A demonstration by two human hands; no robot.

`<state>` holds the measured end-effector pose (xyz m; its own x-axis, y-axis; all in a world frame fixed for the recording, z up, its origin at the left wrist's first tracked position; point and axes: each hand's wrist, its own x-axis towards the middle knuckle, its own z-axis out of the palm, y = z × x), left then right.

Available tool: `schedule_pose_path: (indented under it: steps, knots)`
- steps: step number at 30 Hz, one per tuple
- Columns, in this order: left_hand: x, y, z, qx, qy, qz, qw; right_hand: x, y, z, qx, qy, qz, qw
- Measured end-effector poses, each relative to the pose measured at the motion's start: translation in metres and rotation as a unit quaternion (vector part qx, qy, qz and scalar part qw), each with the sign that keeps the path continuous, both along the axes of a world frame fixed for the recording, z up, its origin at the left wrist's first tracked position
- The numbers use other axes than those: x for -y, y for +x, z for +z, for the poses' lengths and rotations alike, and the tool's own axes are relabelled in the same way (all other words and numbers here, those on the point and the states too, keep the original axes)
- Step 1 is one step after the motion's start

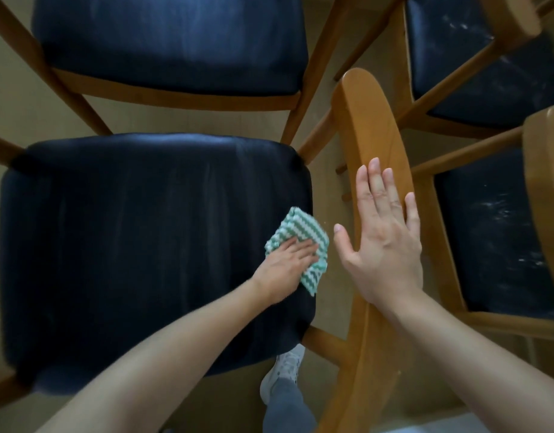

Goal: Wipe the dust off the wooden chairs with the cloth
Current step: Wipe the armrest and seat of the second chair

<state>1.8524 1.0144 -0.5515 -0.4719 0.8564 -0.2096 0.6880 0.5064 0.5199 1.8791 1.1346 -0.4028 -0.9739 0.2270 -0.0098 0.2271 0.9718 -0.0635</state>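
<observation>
At the bottom centre a white shoe stands on the floor, just right of the near seat's corner. Above it, right of centre, the left hand lies flat with fingers straight and together, pressing the cloth onto the dark seat at its right edge. The green-and-white striped cloth sits under the fingers and sticks out past the fingertips toward the upper right, with one corner below the hand at the seat's rim. Just right of it, the right hand is spread flat, fingers apart, on the wooden backrest, holding nothing. Farther off, a second chair fills the upper left, and two dusty seats lie along the right.
</observation>
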Motion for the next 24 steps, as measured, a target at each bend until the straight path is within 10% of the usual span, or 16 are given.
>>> schedule_pose_path:
  steps: [16,21,24]
  knots:
    - [0.127,0.129,0.005,-0.014,-0.12,-0.287,0.95,0.002,-0.001,0.005,0.016,-0.015,-0.008,1.0]
    - [0.146,0.121,0.02,0.133,-0.01,-0.092,0.987,0.002,-0.001,0.005,0.019,-0.011,-0.009,1.0]
    - [0.107,0.066,0.053,0.384,0.042,0.139,0.912,0.002,-0.001,0.006,0.024,-0.009,-0.009,1.0]
